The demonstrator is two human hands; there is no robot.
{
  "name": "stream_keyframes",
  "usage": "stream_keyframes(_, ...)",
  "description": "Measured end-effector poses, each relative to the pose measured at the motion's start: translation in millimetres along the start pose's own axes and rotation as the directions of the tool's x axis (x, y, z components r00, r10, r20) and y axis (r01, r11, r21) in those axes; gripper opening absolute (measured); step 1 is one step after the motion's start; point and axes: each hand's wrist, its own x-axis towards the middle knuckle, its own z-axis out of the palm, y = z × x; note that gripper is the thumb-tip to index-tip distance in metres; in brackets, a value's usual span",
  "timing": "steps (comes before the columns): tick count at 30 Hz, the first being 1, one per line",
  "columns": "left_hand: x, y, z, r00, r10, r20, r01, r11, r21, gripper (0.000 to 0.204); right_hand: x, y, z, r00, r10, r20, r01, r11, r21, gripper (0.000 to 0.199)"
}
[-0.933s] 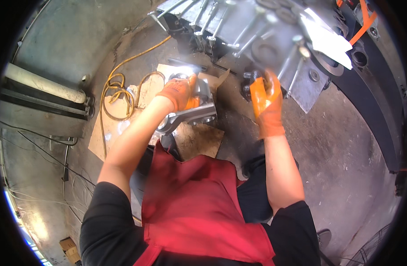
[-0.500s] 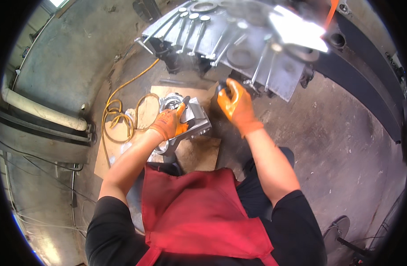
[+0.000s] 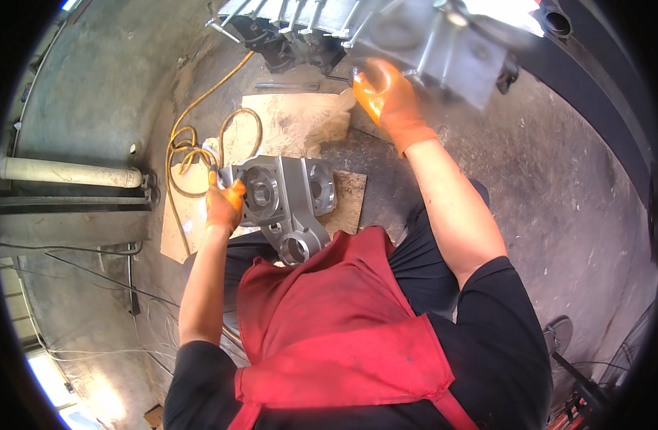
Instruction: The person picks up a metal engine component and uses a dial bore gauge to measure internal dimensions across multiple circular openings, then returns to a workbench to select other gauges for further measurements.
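Note:
A grey metal casting [image 3: 291, 188] with several round bores lies tilted in front of me, above my lap. My left hand [image 3: 225, 204], in an orange glove with dark fingertips, grips its left edge. Farther off to the right, my right hand [image 3: 390, 97], also in an orange glove, is raised close to the near edge of a metal table [image 3: 454, 68]. Its fingers are curled, with darkness at their tips; what they hold, if anything, I cannot make out. Long metal rods [image 3: 311, 16] with flat round ends lie in a row on that table.
Cardboard sheets [image 3: 300, 115] lie on the floor beneath the casting. A yellow-brown hose [image 3: 172, 147] coils at their left. A flat bar [image 3: 286, 85] rests beyond them. A large curved dark beam [image 3: 594, 107] stands at the right, a pale pipe [image 3: 70, 172] at the left.
The casting has turned and now shows more of its bores. My left hand has shifted left to its edge. The table sits higher in view, and my right hand is still near it.

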Motion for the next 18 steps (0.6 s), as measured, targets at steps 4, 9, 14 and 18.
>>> stream_keyframes(4, -25.9, 41.2, -12.1, 0.973, -0.227, 0.034, 0.229, 0.945, -0.232, 0.074, -3.7, -7.0, 3.4, 0.993, 0.087, 0.081, -0.076, 0.989, -0.128, 0.053)
stream_keyframes(9, -8.8, 3.7, 8.9, 0.968, -0.115, -0.224, 0.113, 0.993, -0.023, 0.053, -13.8, -3.1, 11.7, 0.957, 0.139, 0.255, -0.07, 0.963, -0.262, 0.061)
stream_keyframes(14, 1.1, -11.4, 9.3, 0.957, -0.105, -0.269, 0.125, 0.99, 0.058, 0.071, -40.7, 3.3, 10.3, 0.916, 0.198, 0.349, -0.087, 0.948, -0.307, 0.061)
stream_keyframes(18, 39.8, -71.8, 14.4, 0.948, -0.125, -0.294, 0.129, 0.992, -0.008, 0.07, -64.2, 75.6, 9.6, 0.858, 0.398, 0.325, -0.26, 0.882, -0.394, 0.065)
